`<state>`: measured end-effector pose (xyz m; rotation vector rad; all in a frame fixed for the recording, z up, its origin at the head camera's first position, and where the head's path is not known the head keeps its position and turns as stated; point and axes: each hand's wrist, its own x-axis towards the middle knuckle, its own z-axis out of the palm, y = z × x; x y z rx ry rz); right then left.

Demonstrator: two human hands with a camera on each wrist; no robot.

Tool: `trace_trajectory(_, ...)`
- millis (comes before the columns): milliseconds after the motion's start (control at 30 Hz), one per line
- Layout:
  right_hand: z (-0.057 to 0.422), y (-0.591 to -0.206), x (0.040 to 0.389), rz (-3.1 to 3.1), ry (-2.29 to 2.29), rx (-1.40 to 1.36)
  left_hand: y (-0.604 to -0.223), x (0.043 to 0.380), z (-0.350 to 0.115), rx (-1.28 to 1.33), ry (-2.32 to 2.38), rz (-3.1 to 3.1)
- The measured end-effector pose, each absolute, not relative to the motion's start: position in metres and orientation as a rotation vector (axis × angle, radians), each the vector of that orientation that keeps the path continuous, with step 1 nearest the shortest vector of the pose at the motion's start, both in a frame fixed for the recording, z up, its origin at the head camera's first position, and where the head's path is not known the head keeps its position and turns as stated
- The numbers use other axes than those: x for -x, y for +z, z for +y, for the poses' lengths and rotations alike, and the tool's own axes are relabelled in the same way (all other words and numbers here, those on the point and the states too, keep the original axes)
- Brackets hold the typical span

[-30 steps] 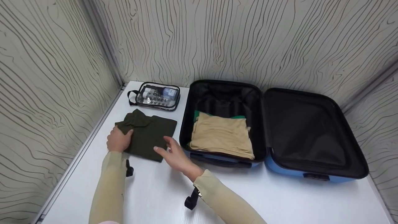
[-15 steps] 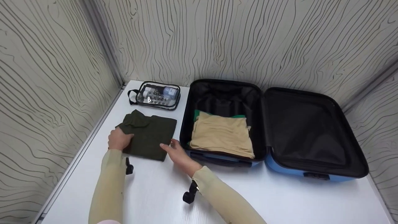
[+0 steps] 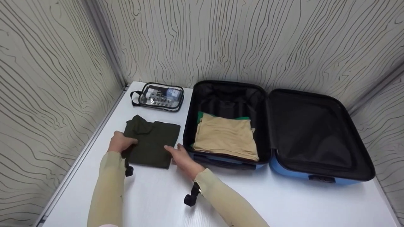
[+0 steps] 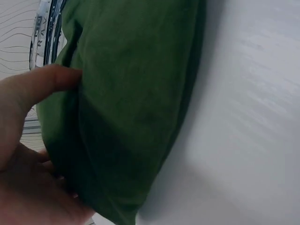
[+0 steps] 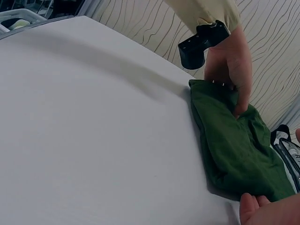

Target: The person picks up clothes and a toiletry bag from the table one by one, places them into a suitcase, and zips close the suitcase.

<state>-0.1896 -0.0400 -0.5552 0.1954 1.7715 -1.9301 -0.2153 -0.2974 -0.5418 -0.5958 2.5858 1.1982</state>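
A folded dark green garment (image 3: pixel 154 142) lies on the white table in the head view, left of the open suitcase. My left hand (image 3: pixel 121 142) pinches its left edge, thumb on top and fingers beneath; the left wrist view shows this hand (image 4: pixel 28 136) up close, with the cloth bulging beside the thumb. At the garment's right edge is my right hand (image 3: pixel 183 159), its thumb over the cloth and apart from its fingers. In the right wrist view the right hand's fingertips (image 5: pixel 251 204) meet the garment's edge (image 5: pixel 234 150).
The blue suitcase (image 3: pixel 315 132) lies open on the white table (image 3: pixel 151 201), black lining showing. Folded tan cloth (image 3: pixel 225 135) rests in its left half over green cloth (image 3: pixel 243 118). A clear travel pouch (image 3: pixel 161 97) with bottles sits behind the garment. Patterned walls (image 3: pixel 221 41) enclose the table.
My right hand has moved from above the garment out to its right edge. The garment has shifted slightly toward me, with my left hand still at its left edge.
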Motion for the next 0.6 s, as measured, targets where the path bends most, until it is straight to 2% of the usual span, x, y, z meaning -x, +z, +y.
trace_trajectory(200,-0.033,-0.564,0.188,1.688,-1.916,-0.147,-0.544,0.217,-0.292,0.597,1.071,2.597)
trace_trajectory(400,-0.031,-0.568,0.185,1.727,-1.862,-0.103,-0.552,0.218,-0.283,0.715,0.954,2.700)
trace_trajectory(600,-0.035,-0.569,0.182,1.831,-1.869,-0.067,-0.553,0.219,-0.277,0.671,0.914,2.738)
